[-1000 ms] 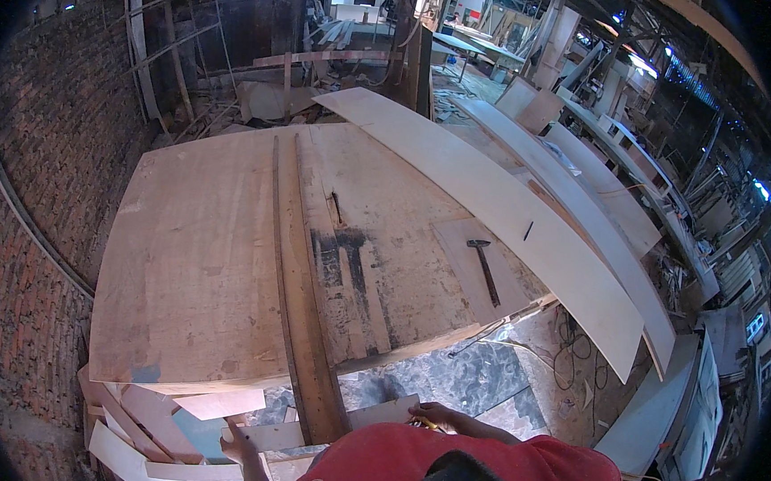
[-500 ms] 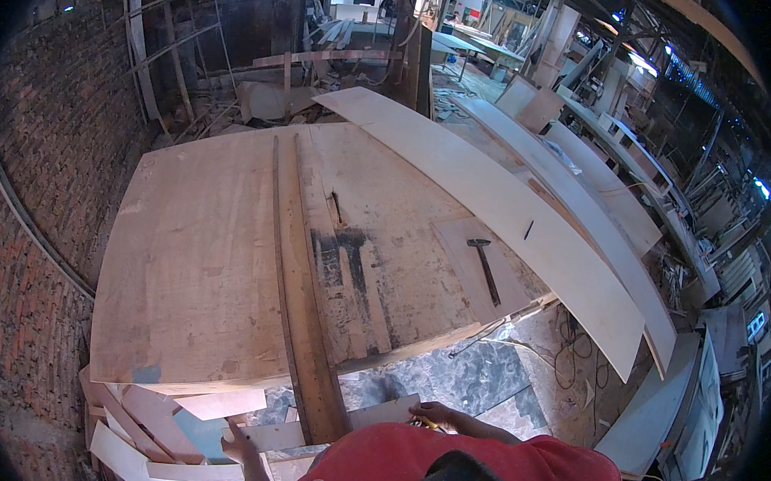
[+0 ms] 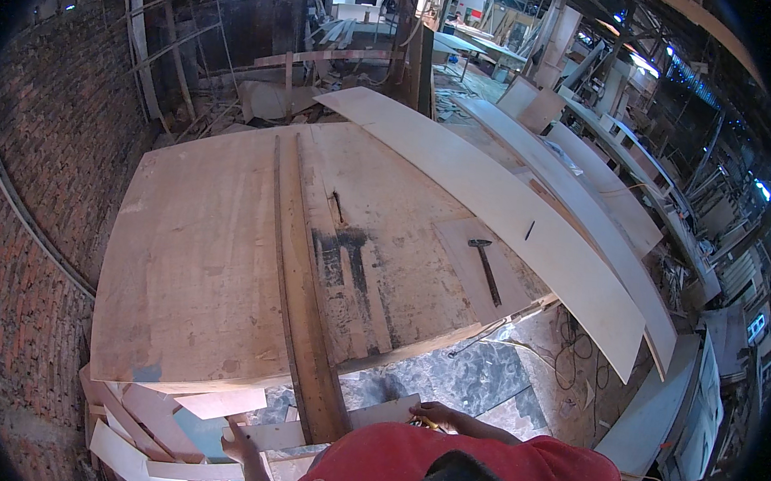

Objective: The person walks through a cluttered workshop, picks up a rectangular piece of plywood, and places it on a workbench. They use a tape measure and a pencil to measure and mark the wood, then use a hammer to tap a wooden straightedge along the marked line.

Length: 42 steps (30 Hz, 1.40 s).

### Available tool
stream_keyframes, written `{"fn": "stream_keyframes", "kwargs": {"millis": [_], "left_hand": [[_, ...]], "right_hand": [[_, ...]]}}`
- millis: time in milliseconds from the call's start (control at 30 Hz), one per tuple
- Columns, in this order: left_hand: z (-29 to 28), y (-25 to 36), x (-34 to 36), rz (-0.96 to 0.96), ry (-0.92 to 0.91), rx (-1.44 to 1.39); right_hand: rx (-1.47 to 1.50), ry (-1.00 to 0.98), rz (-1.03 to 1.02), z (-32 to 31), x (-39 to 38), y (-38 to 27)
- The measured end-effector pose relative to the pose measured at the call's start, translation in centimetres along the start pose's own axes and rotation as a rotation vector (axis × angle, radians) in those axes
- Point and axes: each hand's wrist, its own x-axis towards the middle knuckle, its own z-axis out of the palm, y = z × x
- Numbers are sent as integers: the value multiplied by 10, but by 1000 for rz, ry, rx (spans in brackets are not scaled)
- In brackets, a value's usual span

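Fingers of the right hand (image 3: 445,417) curl around a small yellow object (image 3: 425,421), too hidden to identify, just beside the near end of a long brown plank (image 3: 305,297). The left hand (image 3: 241,449) rests on pale offcuts (image 3: 213,403), its grip unclear. The plank overhangs the plywood worktop (image 3: 196,263) and might tip if leaned on. It looks dark, narrow, rough-edged. A hammer (image 3: 485,267) lies well apart.
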Motion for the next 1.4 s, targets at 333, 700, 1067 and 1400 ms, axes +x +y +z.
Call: {"fn": "stream_keyframes", "kwargs": {"millis": [333, 700, 1067, 1400], "left_hand": [[-7, 6, -4, 18, 9, 59], [-14, 40, -27, 92, 105, 34], [-10, 32, -19, 42, 62, 14], [-4, 9, -4, -16, 31, 23]], "right_hand": [[18, -6, -64, -3, 15, 17], [30, -13, -10, 0, 0, 2], [-19, -4, -45, 1, -2, 1], [49, -19, 3, 3, -4, -4]]}}
